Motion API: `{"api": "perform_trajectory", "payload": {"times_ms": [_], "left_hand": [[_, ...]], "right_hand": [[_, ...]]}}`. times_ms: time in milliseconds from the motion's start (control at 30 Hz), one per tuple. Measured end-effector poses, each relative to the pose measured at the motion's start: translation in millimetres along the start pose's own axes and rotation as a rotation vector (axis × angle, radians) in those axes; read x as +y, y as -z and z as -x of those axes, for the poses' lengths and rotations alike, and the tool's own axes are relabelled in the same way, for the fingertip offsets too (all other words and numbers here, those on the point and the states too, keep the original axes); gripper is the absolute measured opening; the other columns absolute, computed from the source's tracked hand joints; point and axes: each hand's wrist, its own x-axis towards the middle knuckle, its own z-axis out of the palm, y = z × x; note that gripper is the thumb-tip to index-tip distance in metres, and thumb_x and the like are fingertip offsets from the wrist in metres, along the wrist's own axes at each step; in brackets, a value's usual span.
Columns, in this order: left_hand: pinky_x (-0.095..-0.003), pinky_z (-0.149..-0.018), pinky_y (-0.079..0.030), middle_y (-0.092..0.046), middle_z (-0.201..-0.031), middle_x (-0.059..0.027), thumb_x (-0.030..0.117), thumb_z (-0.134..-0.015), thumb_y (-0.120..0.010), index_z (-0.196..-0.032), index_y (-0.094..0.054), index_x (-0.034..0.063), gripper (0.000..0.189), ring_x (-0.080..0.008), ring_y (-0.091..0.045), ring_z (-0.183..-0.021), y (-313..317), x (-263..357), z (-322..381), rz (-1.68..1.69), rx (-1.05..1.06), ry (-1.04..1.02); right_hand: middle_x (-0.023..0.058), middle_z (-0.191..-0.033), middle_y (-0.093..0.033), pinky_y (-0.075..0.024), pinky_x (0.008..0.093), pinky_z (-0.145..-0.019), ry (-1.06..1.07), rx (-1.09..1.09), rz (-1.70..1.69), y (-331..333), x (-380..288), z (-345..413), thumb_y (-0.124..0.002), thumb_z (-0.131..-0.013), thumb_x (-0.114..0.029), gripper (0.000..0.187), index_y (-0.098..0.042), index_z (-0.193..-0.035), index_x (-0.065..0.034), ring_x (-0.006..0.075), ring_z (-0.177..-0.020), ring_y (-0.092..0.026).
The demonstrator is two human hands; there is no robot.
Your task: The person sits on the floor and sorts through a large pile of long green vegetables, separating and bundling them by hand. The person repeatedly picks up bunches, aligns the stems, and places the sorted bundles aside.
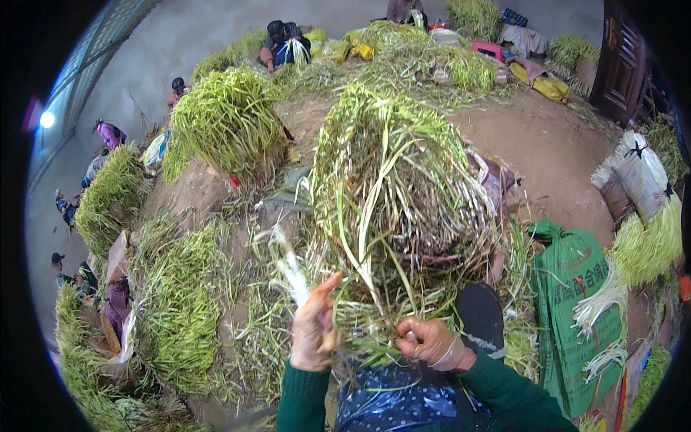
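Note:
My right hand (432,341) is closed around the lower end of a few pale leafy stalks (370,243), whose leaves point away from me. Left of it, my left hand (316,326) is raised with its index finger extended. A blurred white strand (291,272) shows beside that hand; whether the fingers grip it I cannot tell. Just beyond both hands stands a large heap of leafy shoots (405,200) with white stems and brown, dry-looking matter among them. Shiny blue dotted sheeting (397,399) covers my lap, with loose leaves on it.
A green woven sack (572,318) bearing writing lies at right, with small white-stemmed bunches (599,305) on it. Tied bundles (642,167) stand beyond. Leaf litter (183,308) and another heap (227,119) are at left. Several people, one person (286,46) among them, sit farther off.

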Motion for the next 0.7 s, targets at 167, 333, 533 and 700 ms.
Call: {"api": "perform_trajectory", "payload": {"times_ms": [167, 333, 533, 700], "left_hand": [[-0.0186, -0.033, -0.026, -0.047, -0.052, 0.0024, 0.024, -0.088, -0.057, -0.096, -0.060, 0.0036, 0.022, -0.0070, -0.036, -0.033, -13.2, -16.6, -3.0, -0.099, -0.131, 0.159], [-0.0180, -0.037, -0.028, -0.048, -0.057, 0.0039, 0.017, -0.084, -0.060, -0.087, -0.057, 0.0046, 0.013, -0.0058, -0.039, -0.042, -8.1, -26.9, -7.3, -0.121, -0.029, 0.065], [-0.0206, -0.041, -0.030, -0.046, -0.058, 0.0041, 0.021, -0.083, -0.060, -0.079, -0.054, 0.0079, 0.015, -0.0076, -0.039, -0.044, -12.6, -33.4, -7.0, -0.190, -0.031, 0.094], [-0.0237, -0.029, -0.025, -0.037, -0.046, 0.0045, 0.027, -0.092, -0.050, -0.096, -0.060, -0.0029, 0.032, -0.0096, -0.030, -0.031, 0.8, -28.7, -15.1, -0.170, -0.039, 0.134]], "right_hand": [[0.0111, -0.071, -0.063, -0.0476, 0.0359, -0.056, 0.044, -0.041, 0.316, -15.8, -1.4, 10.5, -0.059, -0.085, -0.030, 0.023, -0.057, -0.098, -0.0111, 0.0264, -0.063, -0.063], [0.0054, -0.071, -0.064, -0.0491, 0.0275, -0.053, 0.061, 0.061, -0.093, -2.7, 17.0, -16.9, -0.055, -0.089, -0.038, 0.032, -0.057, -0.101, -0.0084, 0.0137, -0.060, -0.062], [-0.0013, -0.059, -0.054, -0.0399, 0.0189, -0.041, -0.156, 0.114, -0.601, 13.0, -25.5, -79.3, -0.059, -0.089, -0.028, 0.029, -0.058, -0.103, -0.0023, 0.0043, -0.047, -0.051], [-0.0016, -0.060, -0.055, -0.0405, 0.0204, -0.041, -0.023, -0.001, -0.702, 14.9, -14.4, -54.2, -0.061, -0.088, -0.020, 0.019, -0.061, -0.096, -0.0029, 0.0049, -0.045, -0.049]]}}
